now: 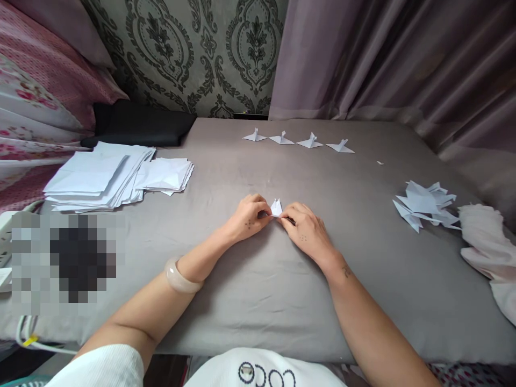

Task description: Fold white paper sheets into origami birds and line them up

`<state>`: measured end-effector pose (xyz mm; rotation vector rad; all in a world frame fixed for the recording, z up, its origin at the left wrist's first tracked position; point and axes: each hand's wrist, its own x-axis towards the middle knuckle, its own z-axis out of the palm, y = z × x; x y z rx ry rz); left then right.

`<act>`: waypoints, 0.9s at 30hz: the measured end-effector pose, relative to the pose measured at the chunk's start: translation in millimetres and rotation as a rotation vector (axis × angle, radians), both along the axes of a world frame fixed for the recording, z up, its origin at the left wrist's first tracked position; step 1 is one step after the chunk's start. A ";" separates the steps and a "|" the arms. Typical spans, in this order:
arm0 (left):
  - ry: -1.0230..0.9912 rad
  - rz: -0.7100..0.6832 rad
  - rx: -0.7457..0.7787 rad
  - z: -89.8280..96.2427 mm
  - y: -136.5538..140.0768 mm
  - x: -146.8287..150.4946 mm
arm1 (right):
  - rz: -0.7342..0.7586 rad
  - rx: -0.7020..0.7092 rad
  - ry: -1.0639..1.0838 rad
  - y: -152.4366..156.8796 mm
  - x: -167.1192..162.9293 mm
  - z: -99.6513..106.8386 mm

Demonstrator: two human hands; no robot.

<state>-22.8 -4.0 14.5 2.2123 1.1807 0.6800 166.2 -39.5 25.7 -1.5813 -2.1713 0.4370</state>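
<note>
Between my hands, near the middle of the grey cloth surface [250,301], is a small folded white paper crane [276,207] with two narrow points sticking up. My left hand [250,217] pinches its left side between thumb and fingers. From the other side, my right hand [304,226] pinches the right edge in the same way. The fingers partly hide the paper's lower edges. Farther back stands a row of several finished white paper cranes [310,141] with wings spread flat.
Stacked white paper sheets [92,174] lie at left, with a smaller paper stack [167,174] beside them. At right are a pile of folded white papers [429,203] and a pale crumpled cloth [484,242]. A black folded item [141,123] lies back left. A tiny paper scrap [380,162] sits right.
</note>
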 end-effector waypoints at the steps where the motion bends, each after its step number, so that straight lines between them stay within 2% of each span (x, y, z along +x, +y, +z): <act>1: -0.025 0.019 -0.047 1.2 0.2 -0.2 | -0.019 -0.027 0.046 1.0 0.3 -0.7; 5: -0.093 0.061 -0.169 2.5 0.7 0.0 | -0.087 -0.096 0.196 5.1 0.6 -7.3; 12: -0.118 0.102 -0.196 -1.4 2.8 1.4 | -0.160 -0.119 0.291 8.5 -3.1 -10.9; 19: -0.121 0.150 -0.200 -4.9 6.6 2.9 | -0.237 -0.155 0.310 10.7 -6.5 -8.1; 27: -0.165 0.143 -0.180 -7.0 8.1 3.1 | -0.226 -0.109 0.268 12.7 -7.0 -12.1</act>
